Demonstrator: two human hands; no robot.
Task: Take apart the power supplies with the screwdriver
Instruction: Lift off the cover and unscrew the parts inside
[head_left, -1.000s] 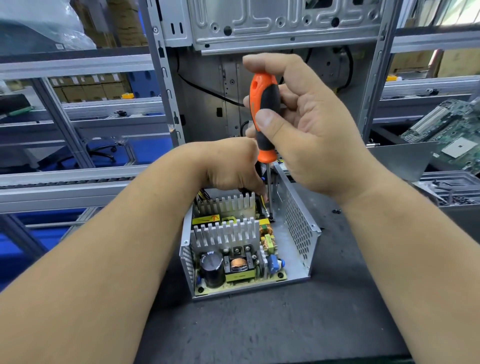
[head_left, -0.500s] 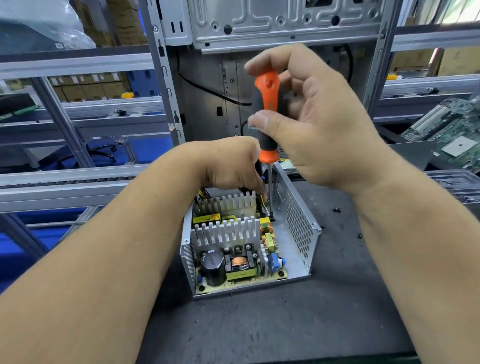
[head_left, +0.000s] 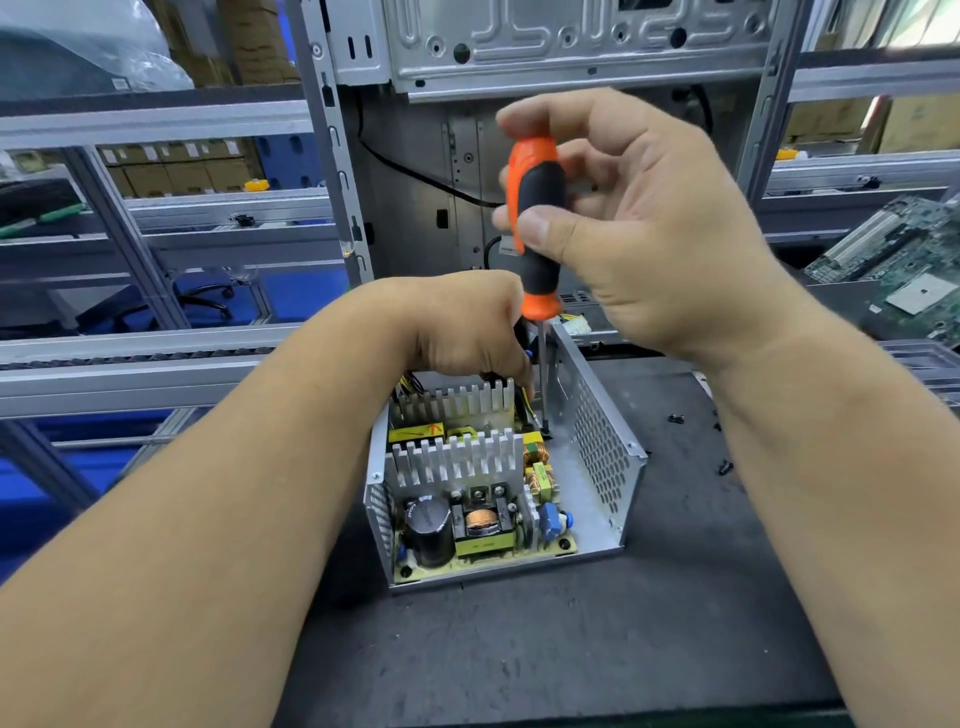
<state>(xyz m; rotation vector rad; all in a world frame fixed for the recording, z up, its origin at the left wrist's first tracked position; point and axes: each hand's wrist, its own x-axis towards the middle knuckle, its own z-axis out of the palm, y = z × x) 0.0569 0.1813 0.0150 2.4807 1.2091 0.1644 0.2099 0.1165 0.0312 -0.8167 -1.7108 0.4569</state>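
Note:
An open power supply (head_left: 597, 447) sits on the dark mat, its lid off, showing heat sinks, a black capacitor and coils on the board. My right hand (head_left: 654, 228) grips the orange and black screwdriver (head_left: 537, 218) upright, thumb on the handle. The shaft runs down into the far right corner of the board. My left hand (head_left: 462, 327) is curled over the far side of the power supply, gripping its black cable bundle behind the rear heat sink; the fingers are mostly hidden.
A grey computer case (head_left: 571, 47) stands upright just behind the power supply. Loose black screws (head_left: 724, 467) lie on the mat (head_left: 519, 649) to the right. A green motherboard (head_left: 904, 260) rests at the far right. Aluminium rails (head_left: 156, 348) run along the left.
My right hand has shifted its fingers round the screwdriver handle, turning it. The left hand and the power supply stay in place.

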